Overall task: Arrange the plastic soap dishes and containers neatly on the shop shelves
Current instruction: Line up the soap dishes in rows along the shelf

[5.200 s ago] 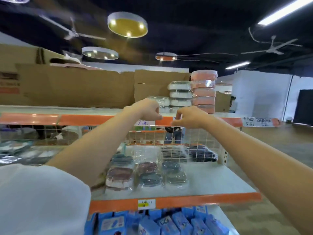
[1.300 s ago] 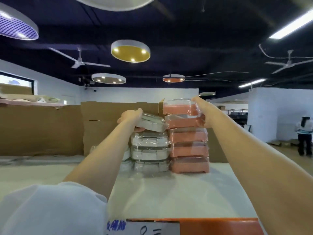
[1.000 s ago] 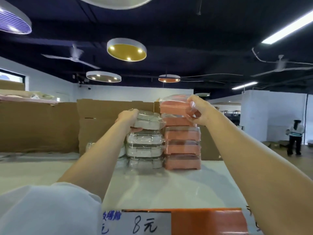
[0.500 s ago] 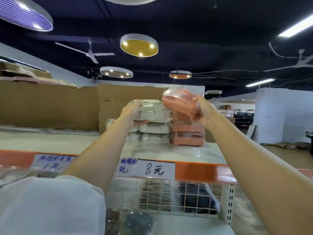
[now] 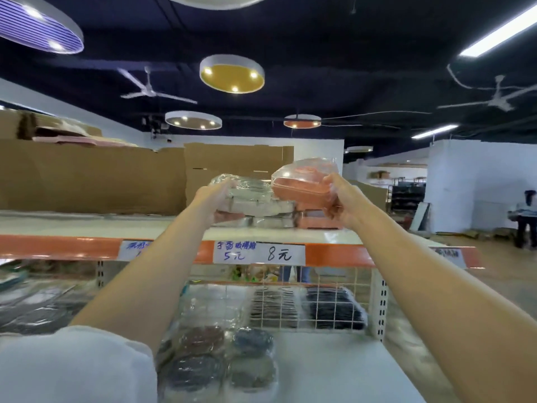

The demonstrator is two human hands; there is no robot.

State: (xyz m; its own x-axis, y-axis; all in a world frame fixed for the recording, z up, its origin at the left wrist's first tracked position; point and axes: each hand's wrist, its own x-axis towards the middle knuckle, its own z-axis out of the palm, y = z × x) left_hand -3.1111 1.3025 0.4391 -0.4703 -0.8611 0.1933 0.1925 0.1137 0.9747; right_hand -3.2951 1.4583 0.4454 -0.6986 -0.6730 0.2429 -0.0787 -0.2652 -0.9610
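Above the top shelf [image 5: 334, 238] we grip a grey box [image 5: 250, 194] in our left hand [image 5: 213, 199]; our right hand [image 5: 343, 199] clasps a tilted pink box [image 5: 302, 184], long axis across us, stacks just behind.

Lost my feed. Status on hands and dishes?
Left hand grips white soap dish. Right hand holds orange soap dish, lifted and tilted. Nothing in the way.

Handwritten price tag [image 5: 259, 252] at frame centre, fixed to the orange shelf rail [image 5: 334, 255] — blue characters above "5元", black "8元" beside it. Tags [image 5: 135, 248] left and far right [image 5: 447, 255] — illegible.
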